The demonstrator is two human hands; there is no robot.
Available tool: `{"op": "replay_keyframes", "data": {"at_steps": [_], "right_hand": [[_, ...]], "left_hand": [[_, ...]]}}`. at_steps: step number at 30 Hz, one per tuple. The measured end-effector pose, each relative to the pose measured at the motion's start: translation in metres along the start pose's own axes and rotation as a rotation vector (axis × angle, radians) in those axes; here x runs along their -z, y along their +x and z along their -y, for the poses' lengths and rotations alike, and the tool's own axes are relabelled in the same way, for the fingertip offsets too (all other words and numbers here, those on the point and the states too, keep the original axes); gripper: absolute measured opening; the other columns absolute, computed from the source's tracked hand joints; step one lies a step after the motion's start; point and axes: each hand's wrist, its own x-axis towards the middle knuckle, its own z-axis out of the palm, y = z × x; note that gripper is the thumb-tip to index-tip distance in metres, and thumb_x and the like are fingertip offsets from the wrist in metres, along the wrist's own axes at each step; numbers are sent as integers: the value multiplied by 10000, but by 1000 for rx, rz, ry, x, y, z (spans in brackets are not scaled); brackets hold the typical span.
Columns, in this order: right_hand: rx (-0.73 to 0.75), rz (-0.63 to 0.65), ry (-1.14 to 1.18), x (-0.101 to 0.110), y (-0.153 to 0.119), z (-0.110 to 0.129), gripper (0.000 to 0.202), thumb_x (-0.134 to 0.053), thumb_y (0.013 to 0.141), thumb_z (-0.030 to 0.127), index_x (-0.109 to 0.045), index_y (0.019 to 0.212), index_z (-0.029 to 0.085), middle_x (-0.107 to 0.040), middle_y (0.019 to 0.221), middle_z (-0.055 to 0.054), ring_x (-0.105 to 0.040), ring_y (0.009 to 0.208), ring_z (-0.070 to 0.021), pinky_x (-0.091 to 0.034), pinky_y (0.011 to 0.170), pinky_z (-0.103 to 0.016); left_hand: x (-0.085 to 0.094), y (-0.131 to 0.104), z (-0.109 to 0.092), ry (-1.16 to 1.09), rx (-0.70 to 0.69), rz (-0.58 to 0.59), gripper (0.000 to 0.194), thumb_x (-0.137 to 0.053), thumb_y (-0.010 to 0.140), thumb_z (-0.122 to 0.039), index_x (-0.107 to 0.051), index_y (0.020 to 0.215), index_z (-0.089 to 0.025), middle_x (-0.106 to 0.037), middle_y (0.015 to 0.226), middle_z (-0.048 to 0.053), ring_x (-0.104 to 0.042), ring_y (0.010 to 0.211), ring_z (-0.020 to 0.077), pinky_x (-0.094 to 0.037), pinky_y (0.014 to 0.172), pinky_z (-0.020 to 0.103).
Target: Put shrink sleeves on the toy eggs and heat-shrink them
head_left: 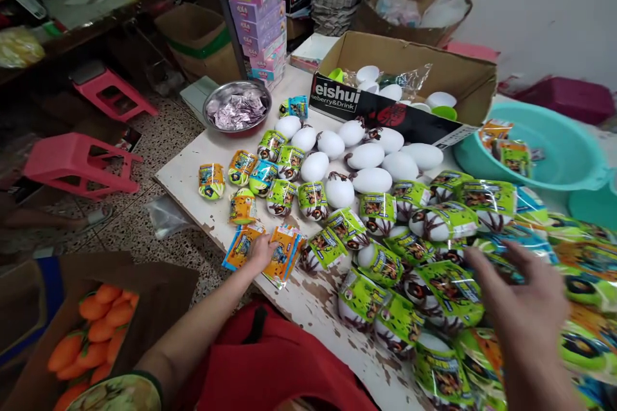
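Observation:
My left hand [260, 253] is at the table's front edge, its fingers closed on a flat orange printed wrapper [283, 254]. Beside it lies another wrapper, orange with blue edges [236, 248]. My right hand [525, 308], a little blurred, reaches over the pile on the right with thumb and fingers apart and nothing visible in them. Beneath it are toy eggs in green printed wrappers [450, 295]. Plain white eggs with brown claw-like markings [369, 155] stand in the table's middle. Left of them are several smaller wrapped eggs in orange, blue and green [242, 167].
A metal bowl of small silvery-pink packets [238, 109] sits at the far left corner. Behind the eggs is an open carton [385, 115] holding white and green shell halves. A turquoise basin [569, 135] stands right. Below left, a box holds orange eggs [99, 327]; pink stools [80, 164] stand beyond.

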Motion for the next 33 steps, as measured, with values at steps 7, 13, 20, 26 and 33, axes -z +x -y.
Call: {"op": "replay_keyframes", "data": {"at_steps": [7,13,20,26,33], "right_hand": [[-127,694,693,-23,-171,118,353,-651,789,479,-680,1000,198,-693,973,-101,-649,860,-236,-530,761,-361],[-182,1119,825,-91,-234,156,349,-618,797,369,-657,1087,179,-683,1061,-113,-652,930,-266,-530,830,-406],[-14,954,663,-138,-254,162,488,-564,769,246,-558,1241,122,-558,1272,-173,-545,1151,-294,-410,1021,-461],[-401,868,739,-156,-252,165,541,-526,784,470,-582,1184,110,-659,1093,-148,-630,930,-255,-483,875,-385],[-619,989,879,-172,-241,173,408,-624,640,566,-530,537,183,-542,513,19,-481,531,-141,-397,522,-245]], "left_hand": [[11,6,26,-159,-16,44,256,-576,895,-326,-608,1070,-142,-645,1049,61,-635,893,190,-538,783,392],[11,9,45,-367,-35,92,276,-562,903,-340,-602,1089,-140,-644,1052,58,-640,880,192,-548,759,378],[16,10,49,-628,-51,106,245,-572,896,-346,-622,1005,-133,-662,953,39,-642,811,168,-541,732,354],[21,5,46,-834,-73,205,286,-617,812,-418,-640,892,-144,-707,747,26,-669,692,181,-529,677,320],[39,10,57,-709,-12,205,262,-604,850,-399,-626,883,-140,-634,670,-22,-576,523,102,-488,543,252]]}}
